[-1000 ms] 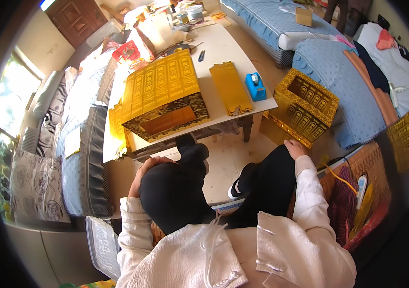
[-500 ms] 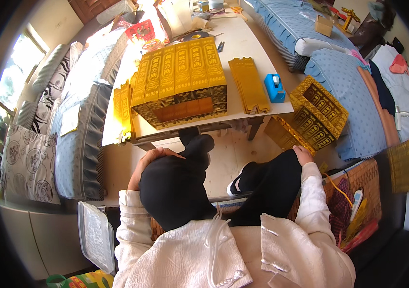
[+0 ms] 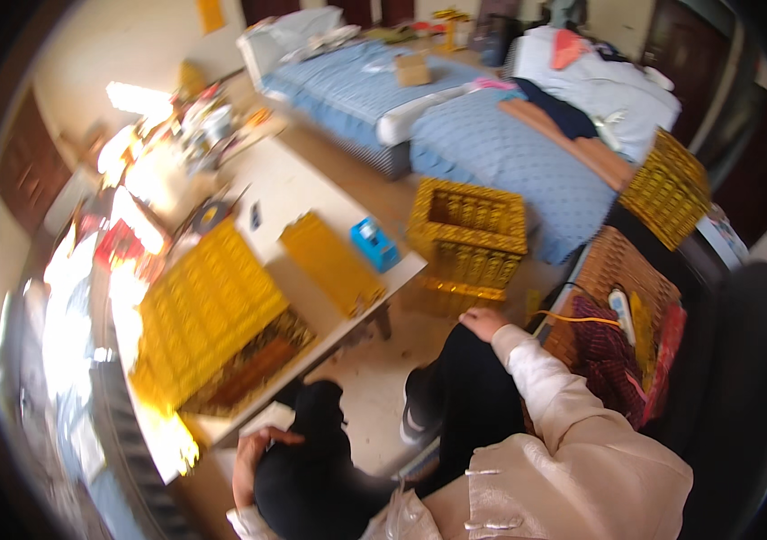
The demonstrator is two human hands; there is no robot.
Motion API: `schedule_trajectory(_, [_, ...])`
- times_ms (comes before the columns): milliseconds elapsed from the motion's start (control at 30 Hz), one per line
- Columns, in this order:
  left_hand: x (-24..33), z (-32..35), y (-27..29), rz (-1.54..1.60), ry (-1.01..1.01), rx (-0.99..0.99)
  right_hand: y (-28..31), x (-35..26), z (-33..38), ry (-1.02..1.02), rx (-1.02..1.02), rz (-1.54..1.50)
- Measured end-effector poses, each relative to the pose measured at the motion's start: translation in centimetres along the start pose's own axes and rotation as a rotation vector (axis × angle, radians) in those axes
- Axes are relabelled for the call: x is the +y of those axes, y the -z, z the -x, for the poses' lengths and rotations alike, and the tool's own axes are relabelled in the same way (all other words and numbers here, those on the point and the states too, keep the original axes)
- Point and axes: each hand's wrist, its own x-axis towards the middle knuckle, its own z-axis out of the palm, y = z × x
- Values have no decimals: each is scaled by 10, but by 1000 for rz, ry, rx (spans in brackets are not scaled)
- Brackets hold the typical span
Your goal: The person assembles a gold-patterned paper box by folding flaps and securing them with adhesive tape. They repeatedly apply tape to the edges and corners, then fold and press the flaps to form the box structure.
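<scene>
My left hand [image 3: 251, 461] lies on my left knee with its fingers spread over the black trousers and nothing in it. My right hand [image 3: 484, 322] rests on the right knee, fingers draped over it, slightly blurred and seemingly empty. Beyond it a gold patterned open-topped box [image 3: 478, 261] stands on the floor by the table. On the white table [image 3: 266, 175] sits a large gold box [image 3: 208, 315] with an opening in its near side. To its right lie a stack of flat gold strips [image 3: 334, 263] and a blue tape dispenser [image 3: 374, 245].
Blue-covered seats [image 3: 491, 162] line the far side. A gold panel [image 3: 669, 189] stands at the right, behind a woven mat [image 3: 618, 265] with a maroon cloth [image 3: 604, 360] and an orange cord [image 3: 577, 318]. Farther along the table are a dark tape roll [image 3: 211, 216] and clutter.
The view has swung to the right and tilted, so the table now appears lower left and more of the right side shows. Both hands stay on the knees.
</scene>
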Motion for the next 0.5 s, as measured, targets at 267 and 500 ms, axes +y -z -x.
schedule_trajectory(267, [6, -84, 2, -116, 79, -539, 11, -44, 21, -44, -33, 40])
schedule_trajectory(500, [-8, -111, -6, -160, 188, -663, 8, -56, 32, -45, -11, -1])
